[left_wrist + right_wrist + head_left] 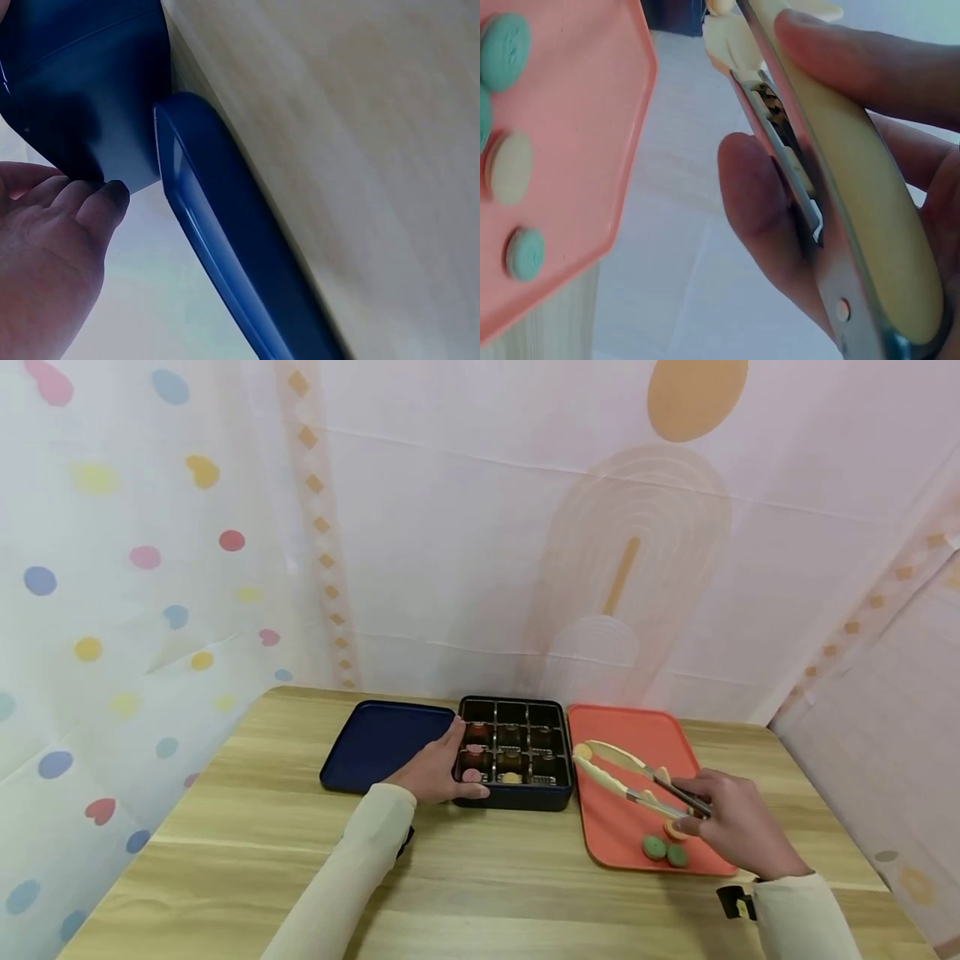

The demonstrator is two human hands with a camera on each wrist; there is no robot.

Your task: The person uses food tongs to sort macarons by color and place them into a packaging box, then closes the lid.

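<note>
In the head view my left hand [437, 770] lies against the left side of a black box [517, 797], its fingers extended along the wall and its thumb at the front. Dividers split the box into compartments, and pink macarons [472, 775] and a yellow macaron [511, 778] show in the front ones. My right hand [738, 818] grips cream-tipped tongs [645, 797] over the coral tray [626, 852]. Between the tong tips, near the box's right edge, is a yellow macaron [583, 752]. In the right wrist view, thumb and fingers squeeze the tong handles [870, 217].
Left of the box lies a dark blue lid [390, 739]. Green macarons [654, 847] and a yellowish-orange macaron [672, 831] sit at the tray's near end, partly below the right hand. A patterned cloth [450, 527] hangs behind the wooden table [480, 877].
</note>
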